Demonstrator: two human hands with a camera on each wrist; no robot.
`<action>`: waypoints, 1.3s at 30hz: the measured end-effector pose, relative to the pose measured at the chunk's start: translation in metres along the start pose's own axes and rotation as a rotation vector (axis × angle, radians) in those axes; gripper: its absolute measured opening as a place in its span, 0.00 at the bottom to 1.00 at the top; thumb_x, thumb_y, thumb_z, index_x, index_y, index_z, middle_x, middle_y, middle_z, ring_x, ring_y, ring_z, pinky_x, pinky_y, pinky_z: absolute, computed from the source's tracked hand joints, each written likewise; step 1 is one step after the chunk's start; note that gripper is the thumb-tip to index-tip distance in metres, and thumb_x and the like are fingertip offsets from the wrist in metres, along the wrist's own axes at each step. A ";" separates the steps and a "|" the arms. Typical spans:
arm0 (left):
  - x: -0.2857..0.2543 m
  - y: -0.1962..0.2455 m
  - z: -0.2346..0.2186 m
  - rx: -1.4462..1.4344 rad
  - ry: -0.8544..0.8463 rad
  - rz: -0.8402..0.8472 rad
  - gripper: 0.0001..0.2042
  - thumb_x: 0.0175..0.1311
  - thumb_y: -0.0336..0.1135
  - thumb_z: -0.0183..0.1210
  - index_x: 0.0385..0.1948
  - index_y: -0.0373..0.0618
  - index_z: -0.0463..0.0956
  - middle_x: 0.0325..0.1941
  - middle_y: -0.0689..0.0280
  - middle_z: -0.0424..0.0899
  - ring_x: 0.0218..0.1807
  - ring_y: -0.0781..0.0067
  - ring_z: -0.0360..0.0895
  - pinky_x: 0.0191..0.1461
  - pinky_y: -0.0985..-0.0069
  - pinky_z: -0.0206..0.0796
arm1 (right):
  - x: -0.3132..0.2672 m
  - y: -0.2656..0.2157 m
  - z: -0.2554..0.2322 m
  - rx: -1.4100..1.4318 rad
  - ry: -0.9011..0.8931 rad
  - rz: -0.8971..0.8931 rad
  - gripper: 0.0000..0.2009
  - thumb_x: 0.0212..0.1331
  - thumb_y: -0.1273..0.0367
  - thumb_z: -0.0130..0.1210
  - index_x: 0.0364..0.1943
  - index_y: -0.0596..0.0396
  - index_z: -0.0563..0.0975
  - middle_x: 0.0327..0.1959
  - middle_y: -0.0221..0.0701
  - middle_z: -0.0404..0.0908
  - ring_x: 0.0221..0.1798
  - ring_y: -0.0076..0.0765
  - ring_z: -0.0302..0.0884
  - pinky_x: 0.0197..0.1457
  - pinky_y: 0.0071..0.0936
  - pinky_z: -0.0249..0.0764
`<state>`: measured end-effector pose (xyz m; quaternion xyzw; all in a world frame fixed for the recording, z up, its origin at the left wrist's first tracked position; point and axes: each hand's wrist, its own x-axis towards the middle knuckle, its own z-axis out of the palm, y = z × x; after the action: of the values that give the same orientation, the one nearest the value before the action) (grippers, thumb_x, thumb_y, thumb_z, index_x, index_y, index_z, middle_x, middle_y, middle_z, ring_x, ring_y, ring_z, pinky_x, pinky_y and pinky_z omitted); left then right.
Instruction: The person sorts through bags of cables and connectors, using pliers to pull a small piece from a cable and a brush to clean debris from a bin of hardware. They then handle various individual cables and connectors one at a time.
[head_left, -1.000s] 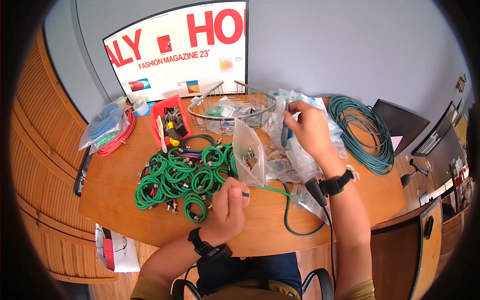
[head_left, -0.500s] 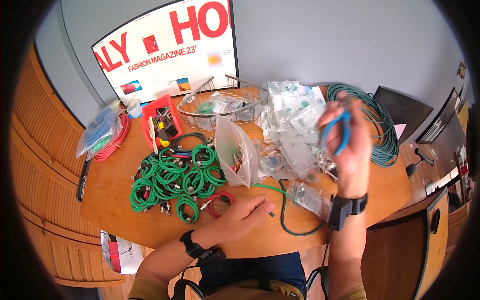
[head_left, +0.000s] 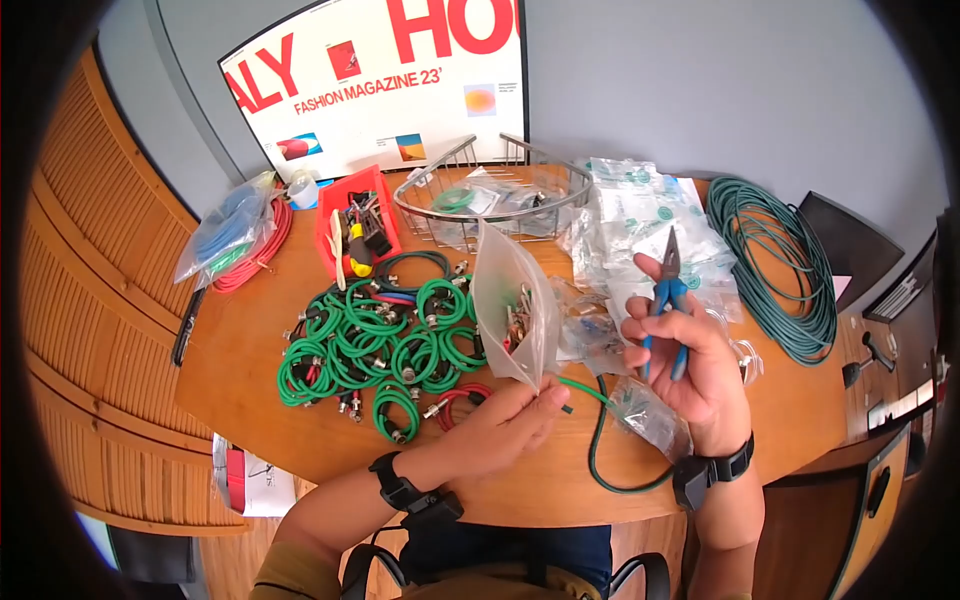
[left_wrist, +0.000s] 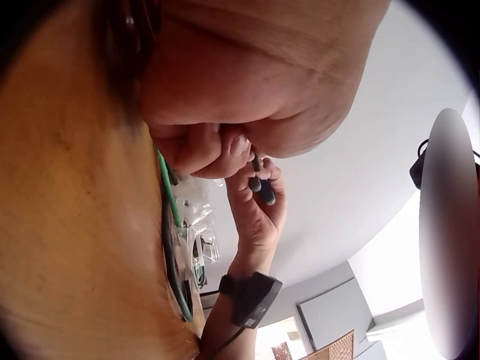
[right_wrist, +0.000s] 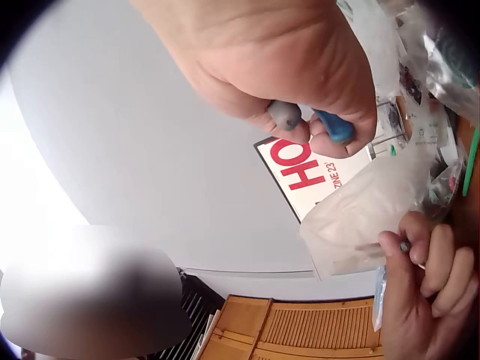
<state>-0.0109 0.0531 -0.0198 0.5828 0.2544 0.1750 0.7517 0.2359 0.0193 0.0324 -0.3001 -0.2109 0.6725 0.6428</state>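
My left hand (head_left: pixel 510 425) is low over the table, in front of an upright clear plastic bag (head_left: pixel 490 320) holding small metal connectors. Between thumb and fingers it pinches a thin dark cable, whose cut end (right_wrist: pixel 405 246) pokes out. To the right, my right hand (head_left: pixel 705 375) grips pointed-nose pliers (head_left: pixel 671 262) by their blue handles, nose upward, palm turned toward me. In the left wrist view the pliers' handle ends (left_wrist: pixel 266 193) show beyond the left fingers. Most of the pinched cable is hidden by the left hand.
Coiled green cables (head_left: pixel 400 370) with metal plugs cover the table's left, beside a red coil (head_left: pixel 470 395). Behind are a red tool bin (head_left: pixel 330 230), a wire basket (head_left: pixel 420 222) and clear packets (head_left: pixel 640 240). A large dark green coil (head_left: pixel 725 260) lies far right.
The right hand has brought the pliers from above the packets at the back nearer to me, turning them nose upward. The left hand has stayed low, keeping the cable and swinging slightly right.
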 end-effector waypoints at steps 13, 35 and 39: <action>-0.001 0.008 -0.016 -0.599 0.052 0.046 0.14 0.88 0.49 0.41 0.49 0.54 0.71 0.27 0.75 0.54 0.25 0.83 0.50 0.28 0.81 0.43 | -0.026 0.010 -0.002 -0.793 0.048 -0.142 0.12 0.63 0.83 0.52 0.42 0.52 0.65 0.40 0.33 0.80 0.33 0.26 0.74 0.38 0.25 0.71; -0.005 0.012 -0.016 -0.685 -0.120 0.161 0.14 0.88 0.49 0.41 0.47 0.53 0.69 0.25 0.75 0.54 0.24 0.81 0.49 0.29 0.78 0.43 | -0.021 0.024 -0.002 -1.878 -0.107 -0.770 0.14 0.45 0.77 0.64 0.36 0.59 0.73 0.50 0.46 0.76 0.48 0.60 0.74 0.52 0.46 0.73; -0.006 0.009 -0.008 -0.545 -0.013 0.121 0.15 0.89 0.49 0.40 0.45 0.50 0.68 0.24 0.75 0.53 0.24 0.82 0.50 0.28 0.78 0.44 | -0.021 0.025 -0.001 -1.903 -0.113 -0.787 0.14 0.43 0.76 0.64 0.35 0.58 0.73 0.46 0.44 0.77 0.46 0.59 0.75 0.51 0.46 0.73</action>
<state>-0.0204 0.0584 -0.0114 0.3742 0.1578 0.2779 0.8705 0.2179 -0.0043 0.0172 -0.5622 -0.7694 -0.0179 0.3028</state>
